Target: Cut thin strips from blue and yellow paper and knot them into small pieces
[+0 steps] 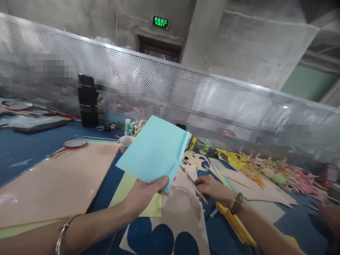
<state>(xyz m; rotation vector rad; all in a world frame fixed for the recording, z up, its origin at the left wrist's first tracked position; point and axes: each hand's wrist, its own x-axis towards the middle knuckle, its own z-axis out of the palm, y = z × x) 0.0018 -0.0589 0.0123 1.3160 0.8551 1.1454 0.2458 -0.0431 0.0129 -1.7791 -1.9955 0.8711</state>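
My left hand (151, 191) is closed on the lower edge of a light blue sheet of paper (154, 148), thumb on top. The sheet is held up, tilted, with a narrow fold along its right side. My right hand (209, 187) pinches a slim silver craft knife (195, 185), whose tip points up and left near the sheet's right edge, apart from it. Below lie a pale yellow sheet (151, 207) and a pinkish sheet (183, 226) with rounded cut-outs that show the blue table. A yellow tool (236, 226) lies beneath my right forearm.
A large pinkish sheet (53, 177) carries a red-rimmed round fan (75, 143). A black bottle (88, 101) and a white cup (125, 142) stand near the perforated metal screen (159, 81). Colourful paper cut-outs (278, 173) are heaped at right, near another person's hand (329, 214).
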